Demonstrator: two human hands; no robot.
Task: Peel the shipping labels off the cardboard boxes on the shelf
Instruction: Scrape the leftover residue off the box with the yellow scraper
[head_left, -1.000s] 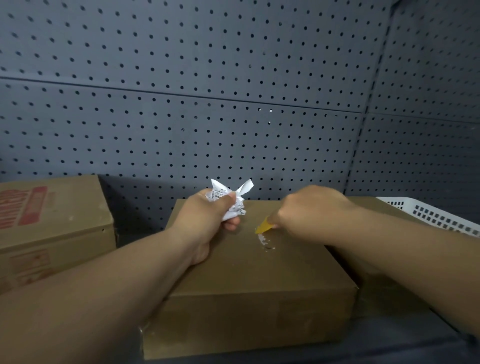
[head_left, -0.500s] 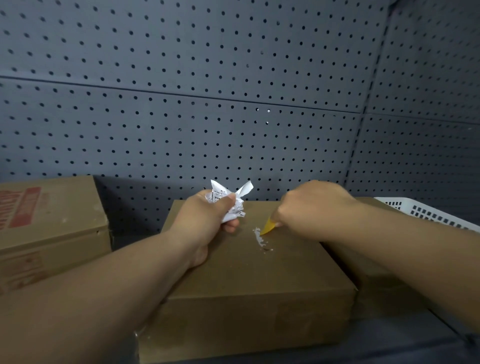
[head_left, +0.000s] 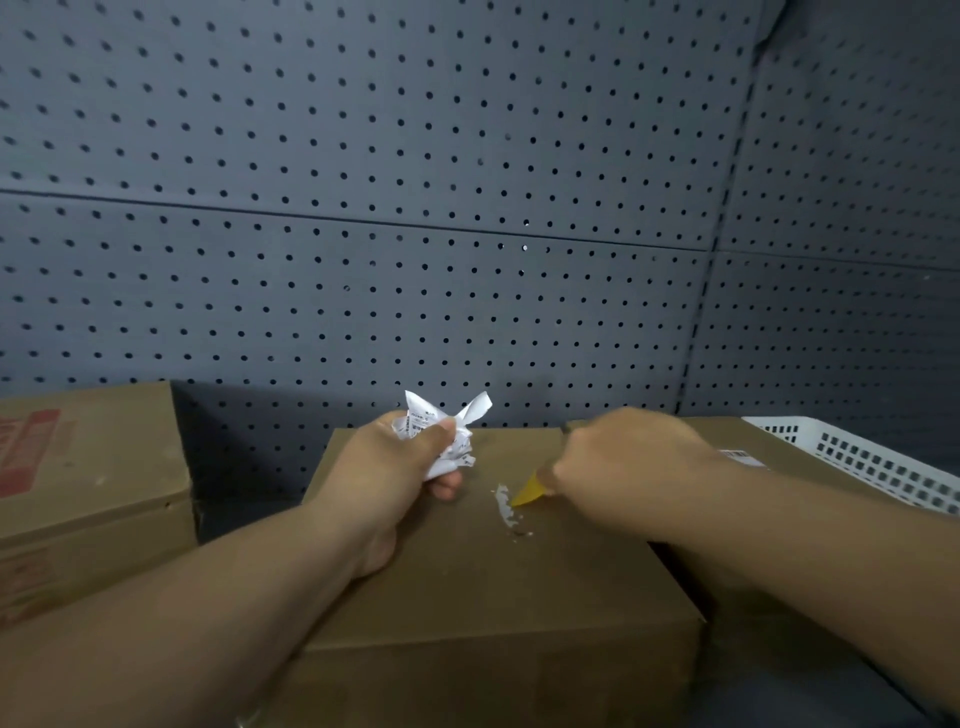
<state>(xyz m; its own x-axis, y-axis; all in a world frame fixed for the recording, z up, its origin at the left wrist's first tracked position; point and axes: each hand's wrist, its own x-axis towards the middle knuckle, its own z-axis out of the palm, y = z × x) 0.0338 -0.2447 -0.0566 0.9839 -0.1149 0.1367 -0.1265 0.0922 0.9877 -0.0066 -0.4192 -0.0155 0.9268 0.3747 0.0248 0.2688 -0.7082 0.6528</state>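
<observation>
The right hand grips a yellow scraper, hidden but for its tip, at white label residue on the middle box. At its nine o'clock the left hand clutches a crumpled label. Bare cardboard runs toward six o'clock.

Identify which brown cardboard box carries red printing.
The far-left brown cardboard box; the middle box bears only white scraps, the right box a white label.

Yellow scraper mostly buried in the right hand, only its tip showing. Print on the crumpled label too small to read. At 9 o'clock the left box runs off the edge; at 3 o'clock, the white basket too.
</observation>
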